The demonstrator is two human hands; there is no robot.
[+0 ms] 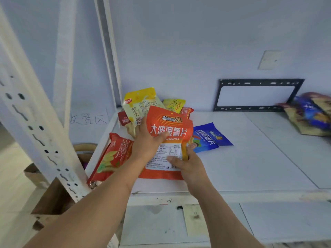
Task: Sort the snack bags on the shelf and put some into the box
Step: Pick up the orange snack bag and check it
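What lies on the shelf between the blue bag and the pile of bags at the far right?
Nothing: in the head view, the white shelf is bare between the blue bag and the right-hand pile.

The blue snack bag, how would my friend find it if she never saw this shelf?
Start at the white shelf and find the two hands holding a big orange bag. Just right of that bag, lying flat on the shelf, is the blue snack bag. The other bags in that pile are red, orange or yellow.
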